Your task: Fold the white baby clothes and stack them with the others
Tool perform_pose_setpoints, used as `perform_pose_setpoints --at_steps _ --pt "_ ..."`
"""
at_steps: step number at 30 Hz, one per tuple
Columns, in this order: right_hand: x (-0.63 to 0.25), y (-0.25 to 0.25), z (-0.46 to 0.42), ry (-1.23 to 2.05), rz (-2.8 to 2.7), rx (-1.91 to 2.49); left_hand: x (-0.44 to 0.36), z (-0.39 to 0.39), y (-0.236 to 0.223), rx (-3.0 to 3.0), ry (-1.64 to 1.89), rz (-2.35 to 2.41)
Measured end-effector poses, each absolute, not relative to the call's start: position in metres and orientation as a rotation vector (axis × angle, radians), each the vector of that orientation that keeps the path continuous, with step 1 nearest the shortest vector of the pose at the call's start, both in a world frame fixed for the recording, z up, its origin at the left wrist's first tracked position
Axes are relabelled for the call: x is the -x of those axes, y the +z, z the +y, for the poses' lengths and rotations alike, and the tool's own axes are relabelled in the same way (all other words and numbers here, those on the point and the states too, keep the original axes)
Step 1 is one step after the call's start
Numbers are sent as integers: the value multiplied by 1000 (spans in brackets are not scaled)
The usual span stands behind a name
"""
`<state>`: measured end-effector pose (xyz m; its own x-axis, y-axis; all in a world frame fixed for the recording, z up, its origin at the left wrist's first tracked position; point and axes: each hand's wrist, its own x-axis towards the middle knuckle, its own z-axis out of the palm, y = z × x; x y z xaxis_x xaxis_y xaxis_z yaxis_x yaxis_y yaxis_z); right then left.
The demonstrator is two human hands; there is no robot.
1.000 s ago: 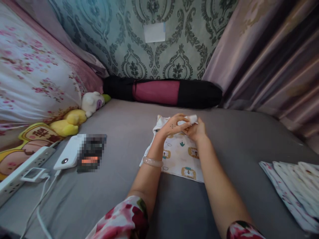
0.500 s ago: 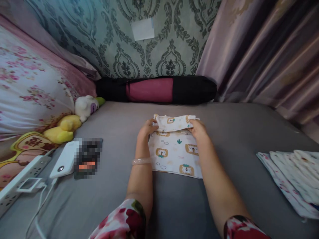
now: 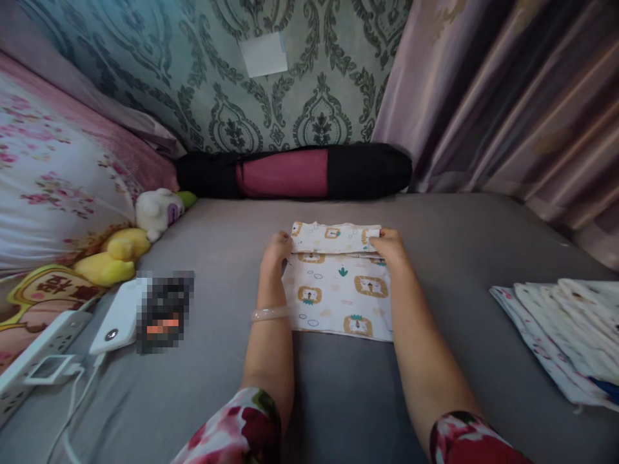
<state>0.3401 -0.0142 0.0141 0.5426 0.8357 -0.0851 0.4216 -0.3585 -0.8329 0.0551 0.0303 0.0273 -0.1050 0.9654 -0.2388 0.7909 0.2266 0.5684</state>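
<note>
A small white printed cloth (image 3: 338,290) lies on the grey bed sheet (image 3: 348,399), its far edge folded over into a narrow band. My left hand (image 3: 275,252) pinches the left end of that folded band, fingers curled down on it. My right hand (image 3: 389,247) grips the right end of the band, fingers closed on the cloth. A pale bangle sits on my left wrist.
A stack of folded printed cloths (image 3: 565,328) lies at the right. At the left are a white power bank (image 3: 118,316), a power strip (image 3: 33,361) with cables, plush toys (image 3: 140,225) and a floral pillow (image 3: 53,187). A black and pink bolster (image 3: 294,171) lies along the wall.
My hands moved apart from the middle of the cloth's far edge to its two ends, spreading the folded band flat across the cloth.
</note>
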Motion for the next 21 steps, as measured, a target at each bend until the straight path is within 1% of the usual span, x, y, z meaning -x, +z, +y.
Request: perform_pose_setpoints --at_steps 3,6,12,18,21 --pt "-340 16 -14 636 -1071 2006 -49 24 42 -1523 340 1957" --pt "-340 17 -14 635 -1088 2034 -44 17 52 -1493 308 1851" --pt "-344 9 -10 679 -1068 2012 -43 13 54 -1450 263 1755" --pt "-348 -1 -5 669 -1077 2026 -40 11 52 -1372 415 1681" --pt "-348 -1 -5 705 -1053 1983 -39 10 52 -1373 416 1681"
